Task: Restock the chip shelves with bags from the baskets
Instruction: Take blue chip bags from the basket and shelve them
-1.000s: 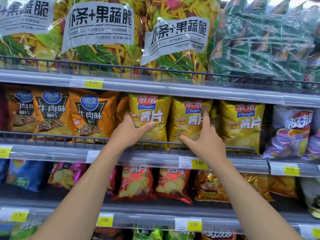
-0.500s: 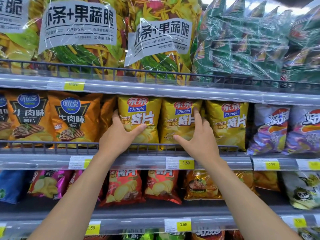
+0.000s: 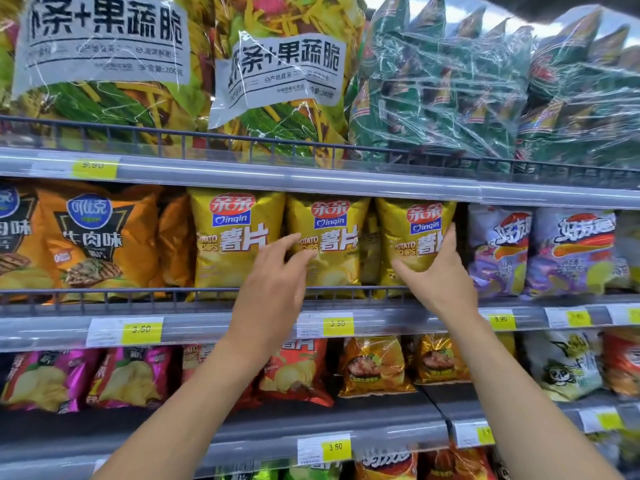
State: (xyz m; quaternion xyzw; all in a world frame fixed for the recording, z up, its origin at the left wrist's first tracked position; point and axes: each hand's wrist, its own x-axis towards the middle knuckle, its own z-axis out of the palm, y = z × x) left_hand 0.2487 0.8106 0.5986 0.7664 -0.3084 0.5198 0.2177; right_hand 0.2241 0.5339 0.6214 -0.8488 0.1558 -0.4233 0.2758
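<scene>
Several orange bags (image 3: 100, 244) are stood at the left of the frame on the middle shelf (image 3: 221, 327), behind a low wire rail. Just to their right, three yellow chip bags are lined up side by side in the centre of the frame: the left bag (image 3: 232, 244), the middle bag (image 3: 336, 258) and the right bag (image 3: 412, 237).

The left hand (image 3: 273, 282) is raised in front of the gap between the left bag and the middle bag. Its fingers are loosely spread and nothing is held; it is blurred, so whether the middle bag is touched cannot be told. The right bag is gripped low down by the right hand (image 3: 443, 278), with the thumb laid across its lower front and the fingers wrapped round its right edge. The bag is kept upright on the shelf.

Further right, purple bags (image 3: 575, 251) are seen on the same shelf. Yellow price tags (image 3: 142, 329) are fixed along the shelf edge. In the upper left, large clear packs (image 3: 104, 98) with white labels are stacked, and green packs (image 3: 450, 98) are found in the upper right. Pink bags (image 3: 131, 375), a red bag (image 3: 298, 372) and gold bags (image 3: 374, 365) are set out below.
</scene>
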